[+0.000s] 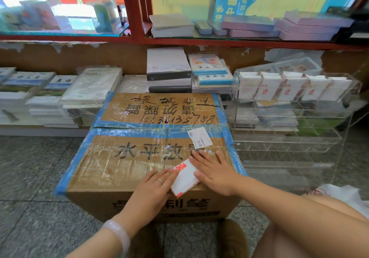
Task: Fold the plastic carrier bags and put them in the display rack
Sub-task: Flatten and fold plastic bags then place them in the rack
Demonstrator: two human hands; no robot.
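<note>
A white plastic carrier bag (185,177) with red print lies folded into a small rectangle near the front edge of a taped cardboard box (139,157). My left hand (153,187) lies flat with its fingertips on the bag's left edge. On the bag's right side, my right hand (214,174) presses down with straight fingers. The clear acrylic display rack (289,117) stands to the right of the box. Its top row holds several folded white bags (287,87) with red print.
Stacks of books and notebooks (169,69) sit on a low shelf behind the box, under a red-framed glass cabinet (131,17). More white plastic bags (339,193) lie on the stone floor at the right, by my knee. The rack's lower tiers show no bags.
</note>
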